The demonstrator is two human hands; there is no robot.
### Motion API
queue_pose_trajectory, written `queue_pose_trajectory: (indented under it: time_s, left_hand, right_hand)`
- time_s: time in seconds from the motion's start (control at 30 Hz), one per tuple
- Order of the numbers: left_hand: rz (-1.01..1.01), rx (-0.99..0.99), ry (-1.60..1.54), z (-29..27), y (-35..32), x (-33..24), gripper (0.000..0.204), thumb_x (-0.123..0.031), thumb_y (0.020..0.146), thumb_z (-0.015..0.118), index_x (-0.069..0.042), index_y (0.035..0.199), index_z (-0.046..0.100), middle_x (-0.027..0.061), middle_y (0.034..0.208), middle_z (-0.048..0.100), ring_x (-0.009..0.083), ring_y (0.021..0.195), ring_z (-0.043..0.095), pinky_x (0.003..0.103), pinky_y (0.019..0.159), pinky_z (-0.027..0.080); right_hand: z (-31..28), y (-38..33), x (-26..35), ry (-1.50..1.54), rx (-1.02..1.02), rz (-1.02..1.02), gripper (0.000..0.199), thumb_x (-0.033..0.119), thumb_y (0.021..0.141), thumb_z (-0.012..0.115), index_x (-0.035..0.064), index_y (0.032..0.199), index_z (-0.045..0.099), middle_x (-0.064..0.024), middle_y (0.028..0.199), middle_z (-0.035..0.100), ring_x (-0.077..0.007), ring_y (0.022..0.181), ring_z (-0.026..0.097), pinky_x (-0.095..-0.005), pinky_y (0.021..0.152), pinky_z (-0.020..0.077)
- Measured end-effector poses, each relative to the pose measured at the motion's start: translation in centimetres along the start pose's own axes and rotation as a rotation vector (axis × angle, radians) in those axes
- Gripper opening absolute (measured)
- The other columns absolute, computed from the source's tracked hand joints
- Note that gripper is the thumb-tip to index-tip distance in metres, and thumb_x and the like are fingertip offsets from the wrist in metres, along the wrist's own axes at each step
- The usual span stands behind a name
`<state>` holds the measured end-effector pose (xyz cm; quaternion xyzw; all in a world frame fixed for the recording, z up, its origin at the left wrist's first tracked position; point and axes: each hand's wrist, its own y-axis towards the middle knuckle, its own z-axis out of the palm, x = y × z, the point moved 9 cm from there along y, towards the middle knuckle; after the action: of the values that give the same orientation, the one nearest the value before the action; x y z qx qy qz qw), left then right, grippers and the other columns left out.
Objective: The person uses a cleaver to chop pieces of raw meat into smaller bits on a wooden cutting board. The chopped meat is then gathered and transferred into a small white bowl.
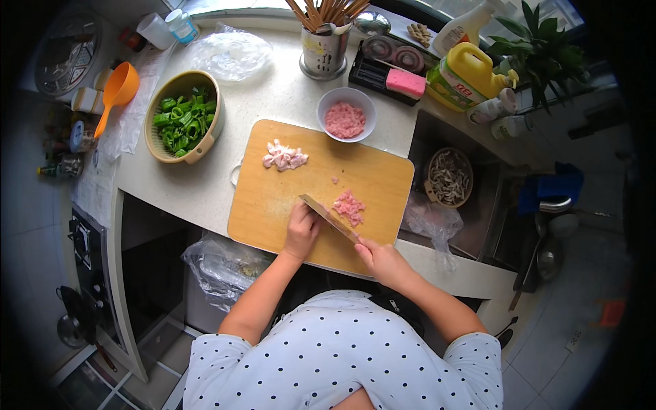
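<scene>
A wooden cutting board (266, 212) lies on the counter in front of me. My right hand (384, 261) is closed round the handle of a kitchen knife (331, 219), whose blade slants toward the upper left over the board. At the blade's far end, the curled fingers of my left hand (301, 231) are against the metal; their exact grip is partly hidden. Just beyond the blade sits a small heap of minced pink meat (350, 208), with a stray bit above it. Pale, fatty meat pieces (284, 156) rest on the board's upper left.
Behind the board stands a bowl of minced meat (345, 120). A colander (220, 113) with cut green peppers is at left, near an orange ladle (119, 89). The sink (478, 225) at right holds a basket of small greyish strips (449, 178). A chopstick holder (324, 58) stands at back.
</scene>
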<state>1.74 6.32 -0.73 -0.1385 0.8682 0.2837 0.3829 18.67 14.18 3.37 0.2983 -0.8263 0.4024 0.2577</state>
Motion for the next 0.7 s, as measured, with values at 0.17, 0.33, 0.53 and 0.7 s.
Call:
queue_pose_trajectory:
  time_s: [0.17,0.33,0.53,0.7]
  left_hand:
    - [-0.036,0.013,0.065,0.7,-0.5,0.6,0.025,0.001,0.071,0.071,0.001,0.095,0.065,0.0156,0.101,0.063,0.0366,0.102,0.057,0.044,0.089,0.047]
    - [0.026,0.004,0.038,-0.7,0.2,-1.4,0.026,-0.002,0.072,0.074,-0.001,0.096,0.065,0.0142,0.102,0.062,0.0344,0.100,0.057,0.042,0.087,0.048]
    - [0.053,-0.003,0.075,-1.0,-0.4,-1.7,0.022,0.000,0.072,0.072,0.000,0.094,0.066,0.0129,0.101,0.064,0.0335,0.100,0.058,0.041,0.087,0.048]
    - [0.010,-0.007,0.084,-0.5,-0.9,-0.7,0.024,0.002,0.071,0.070,0.001,0.094,0.068,0.0142,0.100,0.065,0.0358,0.105,0.058,0.043,0.091,0.048]
  right_hand:
    - [1.8,4.3,2.8,-0.011,-0.032,-0.046,0.039,0.039,0.098,0.044,0.0046,0.103,0.062,-0.0275,0.085,0.064,-0.0465,0.080,0.062,-0.0530,0.071,0.0492]
    - [0.2,3.6,0.7,0.218,-0.070,-0.012,0.043,0.038,0.100,0.040,0.0022,0.102,0.064,-0.0260,0.088,0.064,-0.0451,0.086,0.061,-0.0462,0.077,0.0491]
    - [0.0,0.6,0.4,0.095,0.002,-0.062,0.043,0.040,0.099,0.042,0.0029,0.108,0.063,-0.0267,0.090,0.064,-0.0463,0.086,0.061,-0.0495,0.075,0.0493]
    - [1.5,1.0,0.0,-0.035,0.059,-0.002,0.040,0.039,0.098,0.045,0.0038,0.110,0.061,-0.0275,0.086,0.065,-0.0462,0.081,0.063,-0.0511,0.073,0.0502]
